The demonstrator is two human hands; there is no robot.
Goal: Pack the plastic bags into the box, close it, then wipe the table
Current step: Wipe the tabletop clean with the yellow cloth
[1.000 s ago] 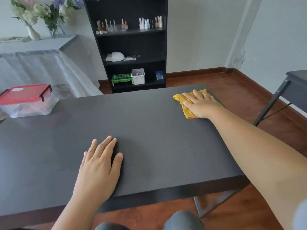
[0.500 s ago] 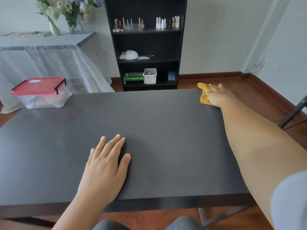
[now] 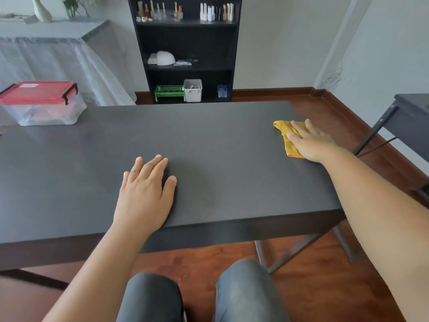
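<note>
Head view, the only one. Dark worktop fills the middle of the frame; its left end is cut off by the frame edge.

Right hand, right of centre, lies flat with straight fingers pressing a yellow cloth onto the worktop near its right edge. Most of the cloth is hidden under the palm; only the left strip and upper corner show.

Left hand, lower centre, lies palm down on the worktop, fingers straight and slightly spread, holding nothing.

Box, upper left, sits at the worktop's far left corner: clear walls, red lid on, black latch visible on its right side. Its left side is partly cut off. Contents are a blur through the plastic, cannot tell what is inside.

Behind the worktop, top centre, a black shelf holds small bottles, too small to identify, a white domed item, a green basket and a white bin. Upper left, a draped table with a vase cropped by the top edge. Far right, a second dark table, cut off. Bottom centre, two knees in grey trousers over wood floor.
</note>
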